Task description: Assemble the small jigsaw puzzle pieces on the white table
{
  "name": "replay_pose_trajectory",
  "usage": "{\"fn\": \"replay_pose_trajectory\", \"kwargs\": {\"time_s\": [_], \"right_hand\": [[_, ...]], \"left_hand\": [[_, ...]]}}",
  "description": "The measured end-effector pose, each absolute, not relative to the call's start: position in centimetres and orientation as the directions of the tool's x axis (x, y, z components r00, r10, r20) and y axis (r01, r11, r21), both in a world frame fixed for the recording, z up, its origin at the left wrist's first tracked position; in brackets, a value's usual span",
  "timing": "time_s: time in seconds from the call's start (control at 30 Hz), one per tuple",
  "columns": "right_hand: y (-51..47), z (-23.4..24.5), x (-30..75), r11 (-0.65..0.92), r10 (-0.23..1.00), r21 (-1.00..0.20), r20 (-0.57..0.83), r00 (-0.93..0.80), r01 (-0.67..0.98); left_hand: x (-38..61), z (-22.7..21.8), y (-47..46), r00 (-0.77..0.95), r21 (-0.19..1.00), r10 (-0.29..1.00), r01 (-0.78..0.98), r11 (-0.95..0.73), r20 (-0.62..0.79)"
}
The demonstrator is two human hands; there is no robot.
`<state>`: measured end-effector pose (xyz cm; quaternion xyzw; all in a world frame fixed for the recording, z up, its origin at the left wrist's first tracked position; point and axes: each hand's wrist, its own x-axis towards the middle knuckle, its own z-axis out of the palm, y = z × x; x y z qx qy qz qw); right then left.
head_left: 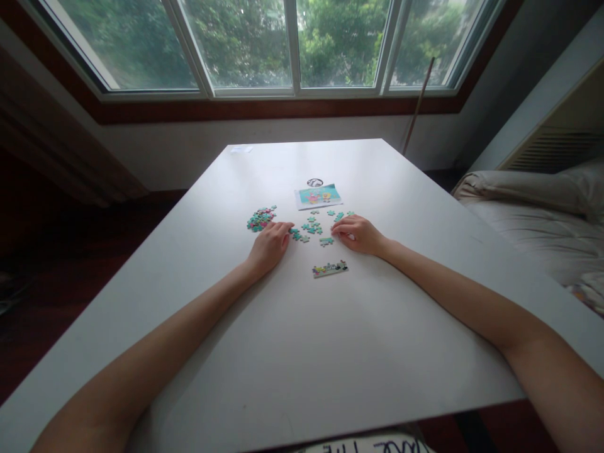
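Observation:
My left hand (271,244) rests on the table beside the pile of loose jigsaw pieces (260,219), its fingers stretched toward a few teal pieces (295,234). Over on the right, my right hand (361,234) has its fingers curled down to the tabletop; whatever they may hold is hidden. Between the hands lie several scattered green-teal jigsaw pieces (312,225). Two or so joined pieces (326,241) sit just left of my right thumb. Nearer to me is a joined puzzle strip (330,269), multicoloured with a pale lower edge.
A picture card (318,197) with a teal cartoon scene lies beyond the pieces, with a dark oval ring-like mark or object (314,182) behind it. The white table (302,352) reaches toward the window. A padded beige seat (514,214) stands to the right.

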<state>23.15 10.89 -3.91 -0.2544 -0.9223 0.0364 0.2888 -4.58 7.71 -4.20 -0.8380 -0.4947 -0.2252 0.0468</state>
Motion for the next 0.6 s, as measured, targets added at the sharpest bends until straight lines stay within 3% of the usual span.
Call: {"fn": "replay_pose_trajectory", "kwargs": {"time_s": [0.3, 0.6], "right_hand": [[10.71, -3.59, 23.05, 0.886, 0.45, -0.187, 0.562, -0.694, 0.424], [10.8, -3.7, 23.08, 0.895, 0.431, -0.178, 0.581, -0.691, 0.409]], "left_hand": [[-4.36, -3.47, 7.1, 0.609, 0.13, 0.633, 0.663, -0.737, 0.479], [-4.22, -3.82, 7.61, 0.621, 0.084, 0.623, 0.673, -0.735, 0.475]]}}
